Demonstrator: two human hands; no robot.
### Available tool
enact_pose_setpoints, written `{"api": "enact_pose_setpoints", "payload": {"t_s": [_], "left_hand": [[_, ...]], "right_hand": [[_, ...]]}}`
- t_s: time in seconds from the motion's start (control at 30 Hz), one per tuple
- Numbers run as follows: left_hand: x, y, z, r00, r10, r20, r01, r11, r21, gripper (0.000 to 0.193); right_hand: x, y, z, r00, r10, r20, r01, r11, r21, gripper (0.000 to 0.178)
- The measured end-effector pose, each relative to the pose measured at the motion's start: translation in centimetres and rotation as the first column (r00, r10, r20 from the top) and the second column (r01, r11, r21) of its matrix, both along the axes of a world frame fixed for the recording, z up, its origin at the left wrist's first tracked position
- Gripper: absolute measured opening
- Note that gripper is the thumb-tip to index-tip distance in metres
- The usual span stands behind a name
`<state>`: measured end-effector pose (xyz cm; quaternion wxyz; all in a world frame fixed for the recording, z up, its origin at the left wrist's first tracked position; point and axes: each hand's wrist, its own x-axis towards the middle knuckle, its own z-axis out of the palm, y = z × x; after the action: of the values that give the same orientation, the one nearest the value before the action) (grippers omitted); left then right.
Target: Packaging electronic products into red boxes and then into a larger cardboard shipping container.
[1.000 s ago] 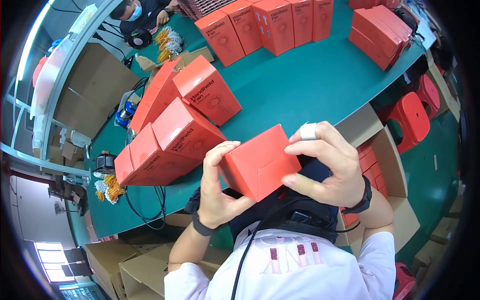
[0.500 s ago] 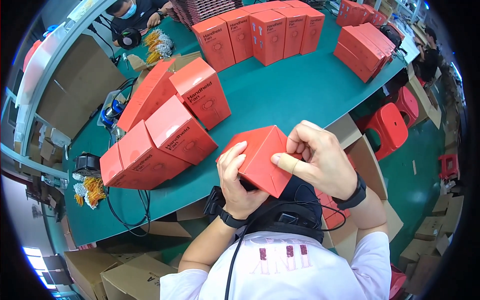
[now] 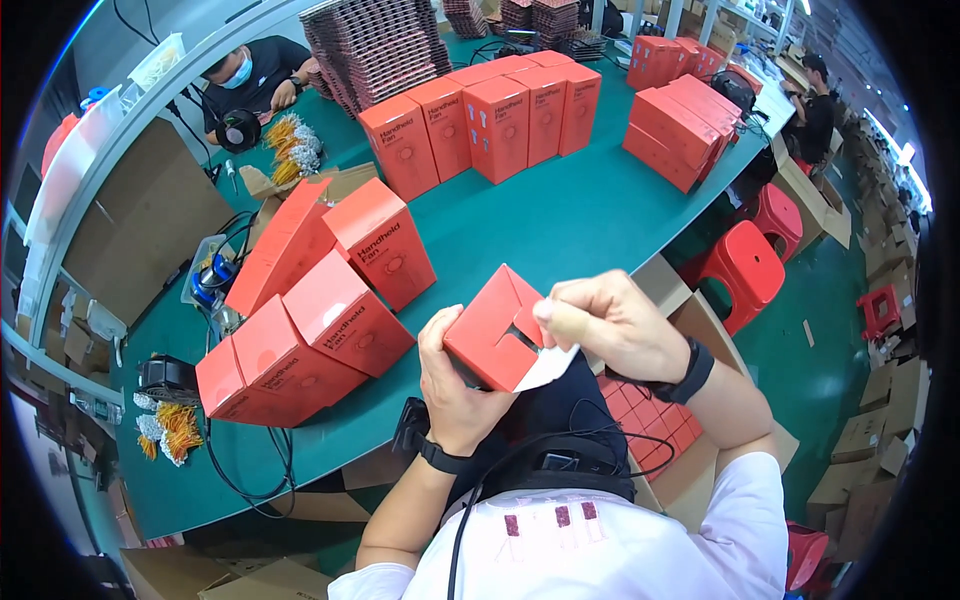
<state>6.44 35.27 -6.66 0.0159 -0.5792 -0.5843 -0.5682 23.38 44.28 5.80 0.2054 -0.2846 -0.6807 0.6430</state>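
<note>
My left hand point(image 3: 458, 385) is closed around the side of a red cardboard box point(image 3: 485, 335), held above my lap at the table's edge. The end of the box facing up is partly unfolded, with a slot-like gap between its inner flaps. A lifted flap point(image 3: 548, 370) shows its white inner side. My right hand point(image 3: 620, 330), thumb and fingers pinched together, is at this flap's edge. What exactly lies under the fingertips is partly hidden. Several matching red boxes point(image 3: 345, 315) stand on the green table point(image 3: 500, 225) to the left.
More red boxes point(image 3: 500, 125) line the far side, with a stack point(image 3: 675, 130) at the far right. Below my right forearm, an open carton point(image 3: 720, 350) holds red boxes. Red stools point(image 3: 745, 270) stand on the right. Across the table sits another person point(image 3: 262, 80). Cables point(image 3: 285, 470) hang at the near left edge.
The top flap of the box has come up, baring its white inner side and the inner flaps. My right hand has lifted slightly, and my view has shifted.
</note>
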Motion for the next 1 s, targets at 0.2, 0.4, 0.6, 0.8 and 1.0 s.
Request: {"api": "enact_pose_setpoints", "payload": {"t_s": [0.2,0.4,0.6,0.8,1.0], "left_hand": [[-1.9,0.0,1.3,0.996,0.010,0.088,0.002,0.991,-0.137,0.107],[-4.2,-0.5,3.8,0.957,-0.004,-0.291,0.015,0.999,0.035,0.097],[-6.5,-1.0,8.2,0.919,-0.197,-0.340,0.125,0.967,-0.224,0.062],[-7.1,-0.3,10.1,0.845,-0.344,-0.409,0.178,0.903,-0.392,0.061],[-7.5,-0.2,9.9,0.881,-0.386,-0.272,0.299,0.902,-0.312,0.053]], "right_hand": [[0.3,2.8,0.2,0.941,0.133,0.312,-0.333,0.529,0.781,0.020],[-2.4,4.0,0.8,0.845,0.139,0.516,-0.533,0.157,0.831,0.044],[-4.4,3.4,3.2,0.749,0.099,0.656,-0.661,0.195,0.725,0.059],[-5.1,4.3,3.0,0.828,0.030,0.560,-0.561,0.012,0.828,0.029],[-3.4,5.3,1.7,0.938,0.060,0.343,-0.319,-0.248,0.915,0.018]]}}
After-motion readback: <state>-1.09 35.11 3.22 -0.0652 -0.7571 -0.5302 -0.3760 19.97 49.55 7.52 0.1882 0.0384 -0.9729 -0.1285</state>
